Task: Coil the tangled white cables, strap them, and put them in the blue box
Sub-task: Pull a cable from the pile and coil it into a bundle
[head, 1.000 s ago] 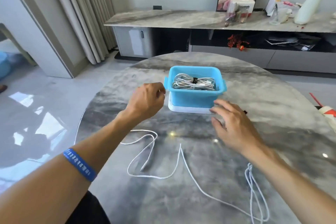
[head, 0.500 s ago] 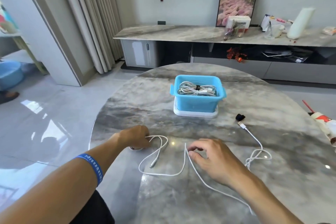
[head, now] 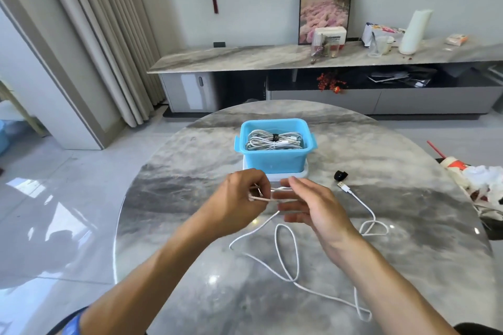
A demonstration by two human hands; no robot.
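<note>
A loose white cable (head: 285,247) trails in loops over the round marble table (head: 168,198), its USB plug (head: 344,187) lying at the right. My left hand (head: 239,198) grips one end of it, raised above the table. My right hand (head: 304,204) is beside it with fingers spread, a strand of the cable running across them. Behind both hands stands the blue box (head: 275,160) on a white lid, holding strapped white cable coils (head: 273,140). A small black strap (head: 340,175) lies right of the box.
The table's curved edge runs along the left above a glossy floor. Crumpled white and red things (head: 479,182) sit at the table's right edge. A long marble sideboard (head: 272,57) with clutter stands against the far wall.
Both hands came back from the box to the loose cable, took it up off the table and now hold it raised between them. The cable's loops shifted on the table.
</note>
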